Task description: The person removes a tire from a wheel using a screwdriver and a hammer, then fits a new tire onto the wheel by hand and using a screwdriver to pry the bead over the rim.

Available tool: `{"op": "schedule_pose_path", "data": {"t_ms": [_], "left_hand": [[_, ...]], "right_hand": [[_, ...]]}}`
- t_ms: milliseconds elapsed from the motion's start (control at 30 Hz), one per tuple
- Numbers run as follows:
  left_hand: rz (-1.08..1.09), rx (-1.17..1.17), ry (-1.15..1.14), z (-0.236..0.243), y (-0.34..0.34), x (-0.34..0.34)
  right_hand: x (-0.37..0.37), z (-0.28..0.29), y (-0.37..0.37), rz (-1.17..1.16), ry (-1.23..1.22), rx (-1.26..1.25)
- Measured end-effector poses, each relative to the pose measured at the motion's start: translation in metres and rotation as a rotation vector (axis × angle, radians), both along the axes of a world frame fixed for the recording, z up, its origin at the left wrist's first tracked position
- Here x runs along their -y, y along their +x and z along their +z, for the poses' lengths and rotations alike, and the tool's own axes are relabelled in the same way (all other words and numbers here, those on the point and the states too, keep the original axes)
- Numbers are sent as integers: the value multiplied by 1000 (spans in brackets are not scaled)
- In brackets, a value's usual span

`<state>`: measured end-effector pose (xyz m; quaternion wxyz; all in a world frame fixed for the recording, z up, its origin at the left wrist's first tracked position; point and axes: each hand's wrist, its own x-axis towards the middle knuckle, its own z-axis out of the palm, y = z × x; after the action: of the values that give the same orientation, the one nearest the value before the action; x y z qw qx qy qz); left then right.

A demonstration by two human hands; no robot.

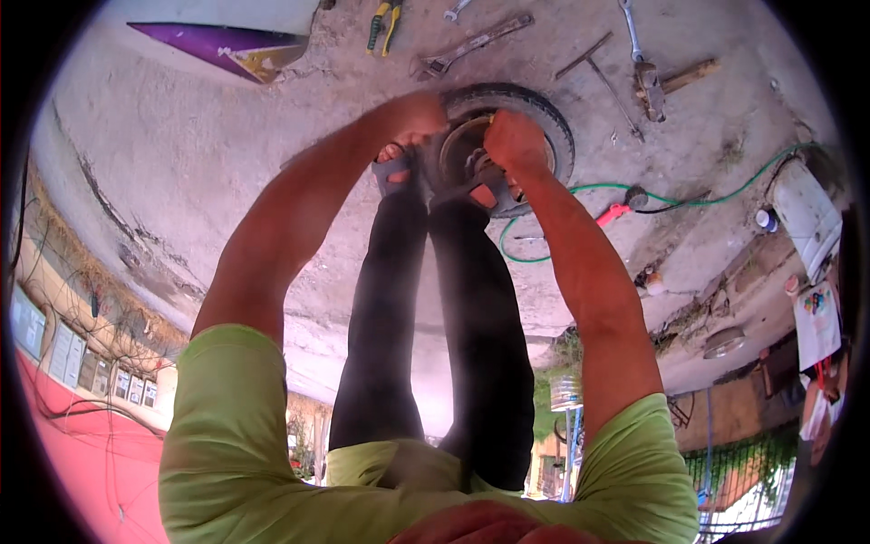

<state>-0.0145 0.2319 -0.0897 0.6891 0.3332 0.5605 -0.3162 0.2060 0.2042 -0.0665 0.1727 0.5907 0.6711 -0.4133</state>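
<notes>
A black tyre on a metal-rimmed wheel [560, 127] lies flat on the ground in front of me. My right hand [517, 143] is closed in a fist over the rim, at the inner side of the tyre. Something small shows at its thumb side, but I cannot make out what it is. At the wheel's left edge my left hand [419, 118] is also closed, its fingers curled; what they hold, if anything, is hidden. My right sandalled foot [487, 195] presses on the near side of the wheel. The left sandalled foot [391, 170] stands just left of it.
Beyond the wheel lie pliers [383, 27], an adjustable wrench [480, 43], a T-handled wrench [612, 91], a hammer [651, 91] and a spanner [632, 32]. A green hose [716, 190] and a red-handled tool [613, 215] are at the right. A purple panel [222, 47] is far left.
</notes>
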Motion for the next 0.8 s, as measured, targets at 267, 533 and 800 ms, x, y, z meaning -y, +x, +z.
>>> {"op": "schedule_pose_path", "data": {"t_ms": [267,533,800], "left_hand": [[575,-2,-150,29,56,110],[340,-351,624,79,120,133],[679,-468,422,74,123,145]], "right_hand": [[-11,-2,11,0,-153,40],[-33,-8,12,72,-283,-17],[9,-5,5,-157,-535,8]]}}
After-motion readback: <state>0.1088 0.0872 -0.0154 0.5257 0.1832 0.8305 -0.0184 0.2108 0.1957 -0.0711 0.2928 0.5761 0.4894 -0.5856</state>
